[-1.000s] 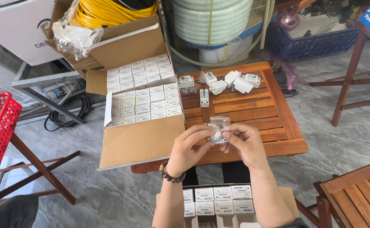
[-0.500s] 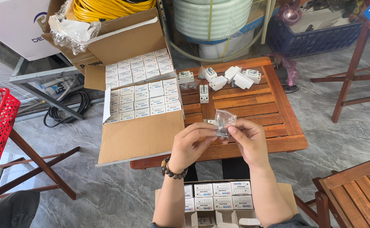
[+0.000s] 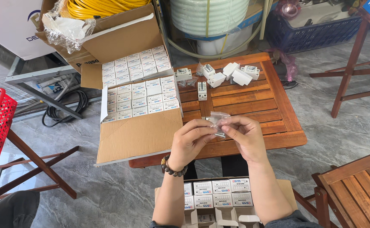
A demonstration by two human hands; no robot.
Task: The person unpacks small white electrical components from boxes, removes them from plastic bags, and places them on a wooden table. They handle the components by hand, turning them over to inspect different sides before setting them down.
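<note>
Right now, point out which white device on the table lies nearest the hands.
The lone upright white device at the table's middle slats; the others cluster at the far edge, farther from the hands holding the clear plastic bag.

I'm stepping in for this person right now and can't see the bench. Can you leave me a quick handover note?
Left hand and right hand together pinch a small clear plastic bag over the wooden table.
Several white parts lie loose at the table's far edge.
An open carton of small white boxes sits on the left; another carton of boxes sits below, near the lap.
The bag's contents are too small to tell.
</note>
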